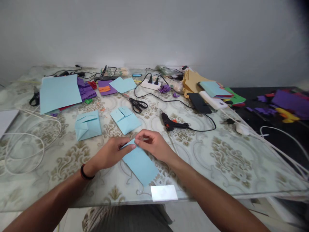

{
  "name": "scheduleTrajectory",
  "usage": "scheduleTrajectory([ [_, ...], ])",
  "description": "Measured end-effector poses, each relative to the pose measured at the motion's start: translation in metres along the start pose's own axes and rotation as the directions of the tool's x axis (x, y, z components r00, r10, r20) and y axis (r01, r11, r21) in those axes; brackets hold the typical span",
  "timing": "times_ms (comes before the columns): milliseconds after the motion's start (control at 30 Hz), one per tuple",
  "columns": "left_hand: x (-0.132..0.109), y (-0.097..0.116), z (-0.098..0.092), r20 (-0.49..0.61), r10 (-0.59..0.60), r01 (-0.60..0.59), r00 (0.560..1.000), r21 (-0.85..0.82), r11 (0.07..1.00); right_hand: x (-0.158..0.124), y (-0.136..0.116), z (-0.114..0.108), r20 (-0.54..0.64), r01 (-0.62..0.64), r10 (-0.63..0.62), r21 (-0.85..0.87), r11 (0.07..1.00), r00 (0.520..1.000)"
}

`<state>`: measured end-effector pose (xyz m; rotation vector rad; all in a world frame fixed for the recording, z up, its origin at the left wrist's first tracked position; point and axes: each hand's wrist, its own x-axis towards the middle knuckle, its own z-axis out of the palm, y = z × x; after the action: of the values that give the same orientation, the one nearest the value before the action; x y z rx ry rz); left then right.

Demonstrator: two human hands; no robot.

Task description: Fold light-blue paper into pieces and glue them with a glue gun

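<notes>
A light blue paper strip (pixel 142 166) lies slanted on the patterned table (pixel 91 190) near its front edge. My left hand (pixel 113 151) pinches the strip's upper left edge between thumb and fingers. Beside it, my right hand (pixel 152 143) grips the top corner, its thumb close to my left thumb. Two folded light blue paper pieces, one at the left (pixel 88 125) and one just above my hands (pixel 125 120), rest on the table. Black scissors (pixel 137 104) lie behind them. To the right is a black glue gun (pixel 172 123) with its cable.
Large blue sheets (pixel 60 93) and purple paper (pixel 85 89) lie back left. A power strip (pixel 151 84) sits at the back. Brown envelopes (pixel 194 80), a black phone (pixel 199 103) and white cables (pixel 277 148) are on the right.
</notes>
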<state>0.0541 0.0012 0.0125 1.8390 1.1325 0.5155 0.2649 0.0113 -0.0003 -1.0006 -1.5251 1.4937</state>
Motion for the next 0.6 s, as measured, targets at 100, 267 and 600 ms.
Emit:
scheduleTrajectory([
  [100,-0.0019,0.0038,0.0022,0.032,0.023,-0.025,0.999,0.096,0.995,-0.0004,0.0009,0.0024,0.033,-0.005,0.004,0.015,1.000,0.999],
  [267,-0.0047,0.0062,0.0014,0.000,0.099,-0.098,0.995,0.108,0.989,-0.0006,0.0021,0.0016,0.075,-0.006,0.002,0.049,0.999,0.997],
  [600,-0.0062,0.0045,-0.0033,-0.193,0.185,-0.149,0.964,0.185,0.971,-0.0003,0.0032,0.0016,0.106,-0.035,0.030,0.038,0.999,0.994],
])
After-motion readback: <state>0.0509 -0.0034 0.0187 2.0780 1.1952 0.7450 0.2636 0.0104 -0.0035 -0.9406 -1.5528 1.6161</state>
